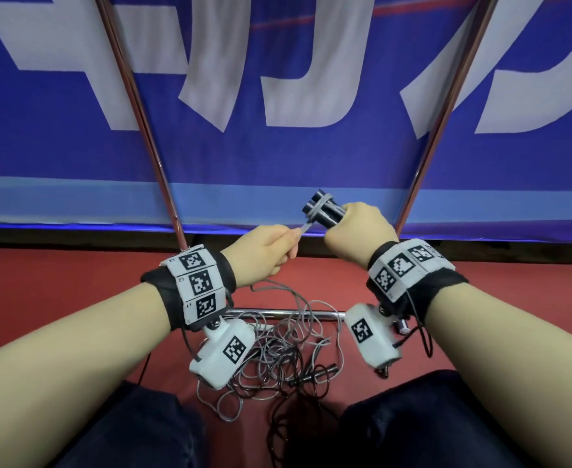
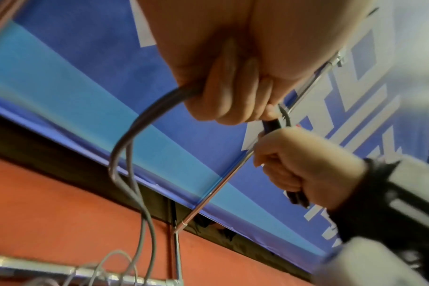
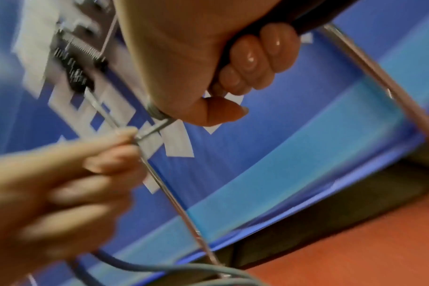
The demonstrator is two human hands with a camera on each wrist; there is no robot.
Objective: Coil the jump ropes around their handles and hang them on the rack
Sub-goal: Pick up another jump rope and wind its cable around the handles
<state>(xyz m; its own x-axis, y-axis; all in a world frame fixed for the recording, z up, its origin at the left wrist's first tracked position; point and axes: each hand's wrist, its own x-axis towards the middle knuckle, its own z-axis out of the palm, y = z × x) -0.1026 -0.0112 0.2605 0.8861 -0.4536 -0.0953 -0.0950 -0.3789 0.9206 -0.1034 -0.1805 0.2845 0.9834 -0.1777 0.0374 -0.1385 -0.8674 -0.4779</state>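
My right hand (image 1: 355,231) grips a pair of dark jump-rope handles (image 1: 323,208) held side by side, their ends pointing up and left. A few turns of grey rope (image 1: 318,207) wrap the handles. My left hand (image 1: 271,248) pinches that grey rope just left of the handles, and the rope (image 2: 132,139) runs down from this hand to the floor. In the right wrist view the right hand's fingers (image 3: 255,58) curl round the dark handles. A tangle of grey and black rope (image 1: 288,352) lies on the red floor between my knees, with another dark handle (image 1: 318,371) in it.
A chrome rack stands ahead: two slanting uprights (image 1: 135,106) (image 1: 446,106) and a low crossbar (image 1: 277,313) on the red floor (image 1: 75,271). A blue banner (image 1: 277,146) with white lettering hangs behind it. My dark-trousered knees (image 1: 429,417) fill the bottom of the head view.
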